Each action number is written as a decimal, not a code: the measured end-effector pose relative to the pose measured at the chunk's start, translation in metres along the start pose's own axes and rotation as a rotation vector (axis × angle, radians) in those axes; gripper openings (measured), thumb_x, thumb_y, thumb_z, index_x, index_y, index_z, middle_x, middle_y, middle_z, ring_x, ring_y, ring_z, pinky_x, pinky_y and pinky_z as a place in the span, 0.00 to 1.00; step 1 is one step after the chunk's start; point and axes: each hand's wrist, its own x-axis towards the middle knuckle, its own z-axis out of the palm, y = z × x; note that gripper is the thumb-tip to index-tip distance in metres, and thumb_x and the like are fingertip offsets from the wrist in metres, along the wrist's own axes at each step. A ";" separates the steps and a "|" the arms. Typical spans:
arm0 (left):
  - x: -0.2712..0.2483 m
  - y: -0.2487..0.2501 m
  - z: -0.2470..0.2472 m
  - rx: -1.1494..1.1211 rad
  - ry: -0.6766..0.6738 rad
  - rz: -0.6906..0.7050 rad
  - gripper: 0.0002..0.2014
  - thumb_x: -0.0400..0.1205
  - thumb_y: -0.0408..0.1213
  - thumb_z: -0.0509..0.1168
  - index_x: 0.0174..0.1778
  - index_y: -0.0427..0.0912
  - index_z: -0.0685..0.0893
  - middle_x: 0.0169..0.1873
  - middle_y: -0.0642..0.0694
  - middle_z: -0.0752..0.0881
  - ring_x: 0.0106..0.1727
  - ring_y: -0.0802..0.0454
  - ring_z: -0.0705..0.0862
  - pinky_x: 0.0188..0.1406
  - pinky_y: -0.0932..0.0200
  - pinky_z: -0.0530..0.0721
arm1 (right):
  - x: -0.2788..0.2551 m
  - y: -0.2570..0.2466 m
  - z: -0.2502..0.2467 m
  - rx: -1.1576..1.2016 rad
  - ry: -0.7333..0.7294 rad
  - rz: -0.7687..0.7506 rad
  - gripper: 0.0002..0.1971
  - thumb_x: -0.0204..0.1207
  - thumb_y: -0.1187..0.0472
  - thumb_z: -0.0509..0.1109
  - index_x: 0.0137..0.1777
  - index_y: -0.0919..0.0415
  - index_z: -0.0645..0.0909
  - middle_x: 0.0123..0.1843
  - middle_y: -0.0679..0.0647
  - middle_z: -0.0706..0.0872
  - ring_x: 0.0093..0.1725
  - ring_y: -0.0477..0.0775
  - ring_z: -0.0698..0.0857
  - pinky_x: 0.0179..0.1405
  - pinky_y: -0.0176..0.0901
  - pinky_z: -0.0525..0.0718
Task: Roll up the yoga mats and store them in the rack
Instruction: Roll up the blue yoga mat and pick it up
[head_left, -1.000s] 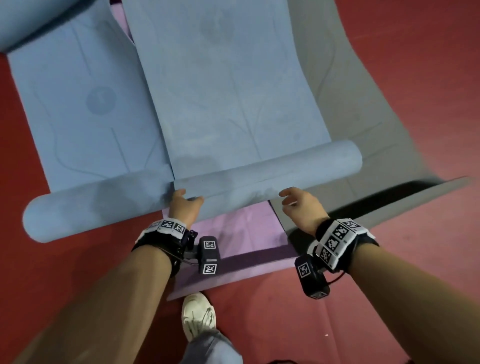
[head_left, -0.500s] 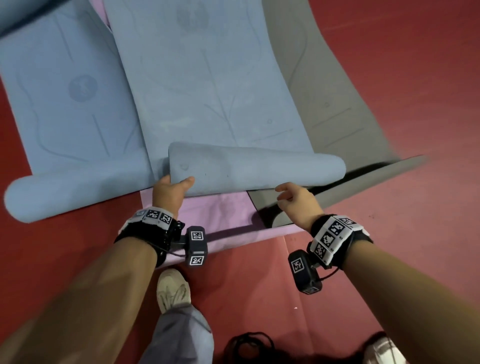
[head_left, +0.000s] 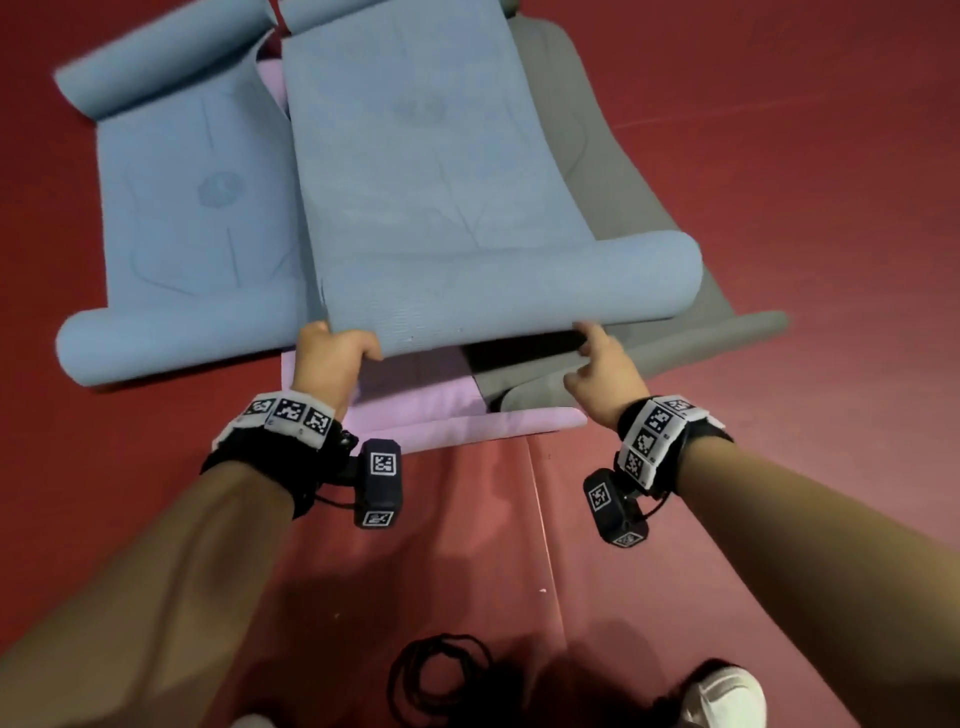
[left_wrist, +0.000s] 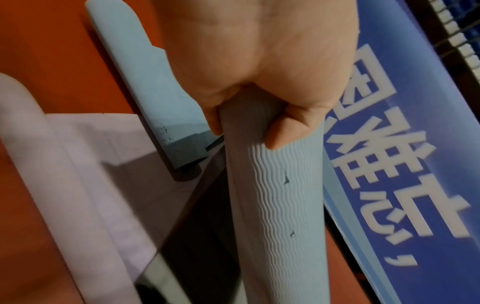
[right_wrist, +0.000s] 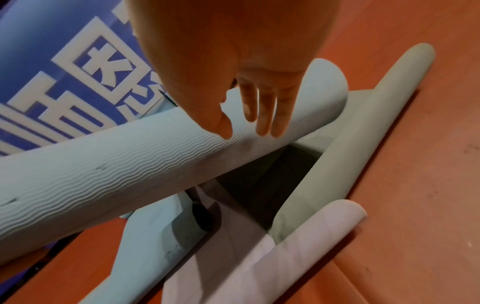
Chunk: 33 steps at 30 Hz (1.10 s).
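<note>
1. Head view: the left hand (head_left: 332, 358) grips the near rolled end of the top blue mat (head_left: 436, 171), fingers curled round its left part. The right hand (head_left: 605, 374) sits at the roll's right part with loose fingers, holding nothing. This mat lies over a second blue mat (head_left: 176, 218) on the left, a grey mat (head_left: 623, 208) on the right and a pink mat (head_left: 431, 400) nearest, all on the red floor (head_left: 805, 156).
2. Left wrist view: the fingers (left_wrist: 283, 131) wrap the ribbed roll (left_wrist: 280, 205), raised above the pink mat (left_wrist: 85, 164).
3. Right wrist view: straight fingers (right_wrist: 262, 115) hover at the roll (right_wrist: 130, 164); whether they touch it is unclear.
</note>
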 end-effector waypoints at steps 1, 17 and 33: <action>0.001 -0.012 -0.008 -0.015 0.005 0.016 0.17 0.56 0.23 0.69 0.42 0.26 0.83 0.31 0.43 0.82 0.32 0.49 0.79 0.30 0.61 0.75 | 0.003 0.001 0.007 -0.025 0.078 -0.040 0.33 0.72 0.68 0.68 0.79 0.55 0.67 0.65 0.63 0.77 0.56 0.64 0.82 0.59 0.45 0.79; 0.024 -0.199 -0.119 0.298 -0.184 0.230 0.12 0.46 0.27 0.65 0.25 0.39 0.81 0.29 0.48 0.79 0.32 0.51 0.75 0.32 0.60 0.71 | 0.036 0.047 0.144 -0.550 0.227 -0.262 0.50 0.69 0.57 0.74 0.87 0.46 0.48 0.89 0.56 0.46 0.86 0.64 0.50 0.82 0.61 0.58; 0.030 -0.228 -0.156 1.122 -0.393 0.674 0.21 0.68 0.20 0.70 0.57 0.35 0.88 0.57 0.39 0.87 0.60 0.40 0.85 0.54 0.61 0.76 | 0.045 0.036 0.191 -0.575 0.030 -0.328 0.45 0.72 0.69 0.62 0.87 0.48 0.48 0.89 0.50 0.48 0.87 0.57 0.47 0.84 0.62 0.52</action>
